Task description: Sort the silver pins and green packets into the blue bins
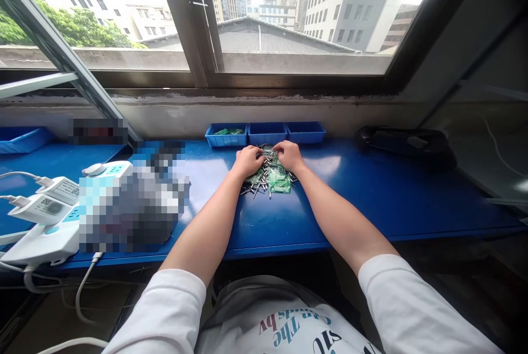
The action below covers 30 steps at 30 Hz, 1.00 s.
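A mixed pile of thin metal pin-like pieces (256, 184) and flat green pieces (279, 181) lies on the blue tabletop. My left hand (248, 160) is at the pile's left edge, its fingers curled inward over the metal pieces. Opposite it, my right hand (289, 156) reaches the upper right of the pile with fingers bent and closed. Whatever either hand may pinch is too small and too covered to make out. Just behind the pile stand three joined blue bins: the left bin (226, 140) contains green pieces, and beside it are the middle bin (267, 139) and right bin (305, 138).
At the left lie a white power strip (41, 241) with plugged-in chargers (43, 208) and cables, and a blurred-out item. Another blue tray (25, 138) sits farther left. A dark bag-like object (406, 145) rests at the right back, under the window wall.
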Each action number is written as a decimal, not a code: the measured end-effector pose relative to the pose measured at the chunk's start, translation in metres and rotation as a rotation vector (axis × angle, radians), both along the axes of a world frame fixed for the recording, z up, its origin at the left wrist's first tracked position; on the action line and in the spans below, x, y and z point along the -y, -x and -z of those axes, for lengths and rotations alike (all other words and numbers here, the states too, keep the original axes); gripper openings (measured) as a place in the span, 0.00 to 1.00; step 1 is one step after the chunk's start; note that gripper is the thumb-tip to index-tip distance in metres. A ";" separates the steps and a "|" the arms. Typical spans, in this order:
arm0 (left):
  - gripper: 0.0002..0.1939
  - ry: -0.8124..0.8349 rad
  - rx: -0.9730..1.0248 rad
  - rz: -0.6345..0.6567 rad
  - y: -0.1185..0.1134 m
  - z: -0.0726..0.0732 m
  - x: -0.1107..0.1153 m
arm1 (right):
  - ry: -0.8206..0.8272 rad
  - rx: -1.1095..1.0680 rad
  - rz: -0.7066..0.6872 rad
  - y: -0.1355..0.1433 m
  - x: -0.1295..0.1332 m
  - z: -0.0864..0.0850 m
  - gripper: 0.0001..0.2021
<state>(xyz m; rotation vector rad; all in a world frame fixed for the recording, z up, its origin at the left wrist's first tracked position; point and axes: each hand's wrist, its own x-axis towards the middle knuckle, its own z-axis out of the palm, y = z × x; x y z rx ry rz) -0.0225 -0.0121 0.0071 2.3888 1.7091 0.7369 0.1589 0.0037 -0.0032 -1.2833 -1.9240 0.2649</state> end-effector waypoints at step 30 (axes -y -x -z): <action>0.15 -0.132 0.099 -0.010 -0.005 -0.006 0.002 | 0.115 -0.554 -0.007 0.024 0.011 -0.010 0.13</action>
